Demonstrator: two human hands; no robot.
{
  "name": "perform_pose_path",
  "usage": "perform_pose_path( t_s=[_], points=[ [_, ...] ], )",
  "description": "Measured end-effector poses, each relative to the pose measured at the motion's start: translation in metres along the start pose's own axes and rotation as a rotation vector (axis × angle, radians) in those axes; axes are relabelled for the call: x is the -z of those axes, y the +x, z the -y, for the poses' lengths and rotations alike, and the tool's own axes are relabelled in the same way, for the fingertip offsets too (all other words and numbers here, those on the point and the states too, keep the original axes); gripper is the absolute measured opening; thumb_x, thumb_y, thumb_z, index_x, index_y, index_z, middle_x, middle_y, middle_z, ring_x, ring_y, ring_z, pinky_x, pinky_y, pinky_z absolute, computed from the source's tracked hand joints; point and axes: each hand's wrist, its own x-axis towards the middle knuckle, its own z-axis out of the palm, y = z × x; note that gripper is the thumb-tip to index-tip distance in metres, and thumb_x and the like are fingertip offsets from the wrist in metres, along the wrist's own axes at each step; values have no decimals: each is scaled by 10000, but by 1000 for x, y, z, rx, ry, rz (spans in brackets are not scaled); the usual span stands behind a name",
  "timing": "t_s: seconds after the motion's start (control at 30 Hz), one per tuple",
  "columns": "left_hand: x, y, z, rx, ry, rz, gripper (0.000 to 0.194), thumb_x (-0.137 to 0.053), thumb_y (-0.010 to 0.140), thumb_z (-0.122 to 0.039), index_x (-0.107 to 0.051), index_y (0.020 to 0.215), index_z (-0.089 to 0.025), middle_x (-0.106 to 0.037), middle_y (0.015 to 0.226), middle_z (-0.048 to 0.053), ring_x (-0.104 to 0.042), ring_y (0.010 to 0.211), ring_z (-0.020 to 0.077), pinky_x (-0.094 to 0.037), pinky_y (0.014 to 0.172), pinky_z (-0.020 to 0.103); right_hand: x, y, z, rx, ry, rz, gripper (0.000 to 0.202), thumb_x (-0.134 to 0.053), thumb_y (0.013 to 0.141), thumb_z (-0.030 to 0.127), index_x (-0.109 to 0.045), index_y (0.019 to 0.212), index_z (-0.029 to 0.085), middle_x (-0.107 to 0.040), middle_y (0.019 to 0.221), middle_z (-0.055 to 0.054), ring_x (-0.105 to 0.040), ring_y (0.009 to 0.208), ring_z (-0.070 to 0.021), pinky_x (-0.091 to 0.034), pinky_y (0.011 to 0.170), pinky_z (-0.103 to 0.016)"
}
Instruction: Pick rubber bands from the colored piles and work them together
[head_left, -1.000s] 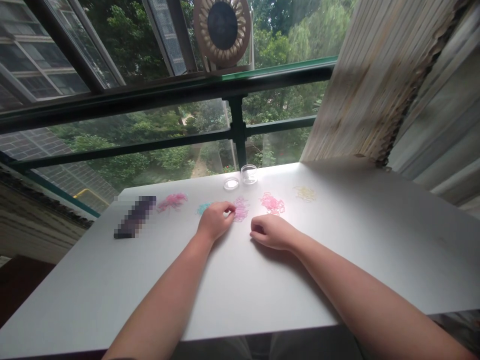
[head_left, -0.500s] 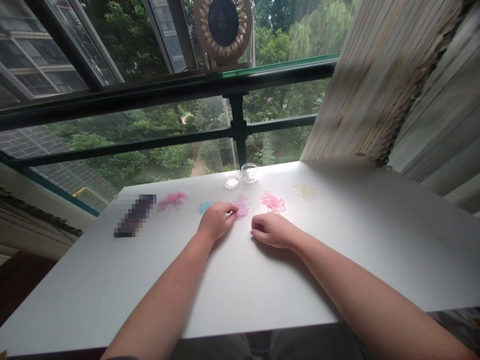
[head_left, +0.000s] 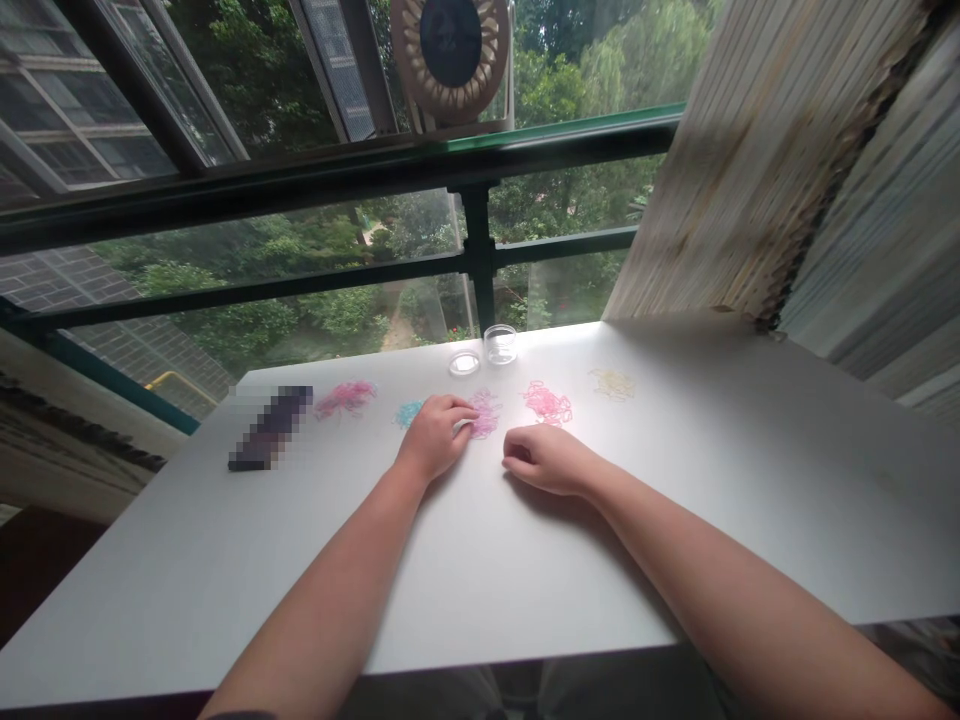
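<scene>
My left hand [head_left: 436, 438] rests over the left edge of a pile of purple rubber bands [head_left: 486, 412], its thumb and fingers slightly apart at the bands. It partly covers a pile of blue bands [head_left: 409, 413]. My right hand [head_left: 549, 459] lies on the table with its fingers curled in, just below a pile of pinkish-red bands [head_left: 547, 402]; whatever may be inside it is hidden. A pile of yellow bands [head_left: 613, 384] is to the right, and a mixed pink pile [head_left: 346, 399] to the left.
At the back of the white table [head_left: 442, 600] stand a clear round container [head_left: 500, 345] and a clear lid [head_left: 464, 364]. A blurred-out dark object [head_left: 271, 428] lies at the left. Behind are a green railing [head_left: 300, 282], a round fan [head_left: 450, 45] and a curtain [head_left: 712, 170].
The thumb and fingers of my left hand have parted a little over the purple bands. My right hand stays in place; the view shifts slightly.
</scene>
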Motion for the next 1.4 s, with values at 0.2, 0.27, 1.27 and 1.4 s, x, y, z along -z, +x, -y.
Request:
perform_pose_path(
  t_s=[0.2, 0.27, 1.27, 1.4],
  points=[
    [14, -2, 11, 69, 1, -103, 169, -546, 783, -182, -684, 873, -218, -650, 985, 44, -566, 952, 200, -413, 923, 376, 0, -1, -1, 7, 14, 4, 66, -549, 771, 201, -601, 734, 184, -623, 683, -7, -495, 596, -115, -329, 558, -226],
    [24, -7, 23, 121, 11, -149, 157, -543, 781, -196, -681, 856, -211, -655, 977, 45, -579, 946, 197, -423, 919, 369, 0, -1, -1, 2, 23, 11, 71, -539, 766, 191, -596, 724, 185, -626, 690, -8, -501, 601, -118, -330, 552, -226],
    [72, -69, 105, 809, 299, -81, 307, -545, 748, -267, -657, 1001, -136, -627, 1151, 129, -546, 1108, 273, -360, 1012, 366, 2, -4, 0, -31, 53, 61, 110, -479, 796, 239, -564, 741, 195, -615, 709, -12, -517, 624, -140, -354, 553, -241],
    [72, -68, 104, 834, 252, -126, 295, -572, 720, -246, -674, 979, -148, -657, 1096, 121, -586, 1045, 267, -410, 961, 355, 2, -3, -1, -30, 61, 59, 107, -481, 794, 238, -561, 737, 197, -611, 703, -10, -514, 619, -138, -353, 549, -239]
  ],
)
